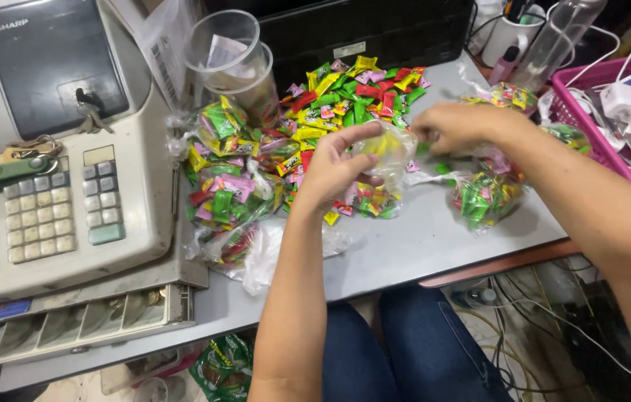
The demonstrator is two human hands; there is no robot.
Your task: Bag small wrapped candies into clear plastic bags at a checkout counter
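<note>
Head: left hand (334, 165), right hand (453, 126) pinch small clear bag (388, 149).

Both hands, the left hand (338, 167) and the right hand (453, 126), hold a small clear plastic bag (386, 149) above the loose wrapped candies (353, 93).
</note>
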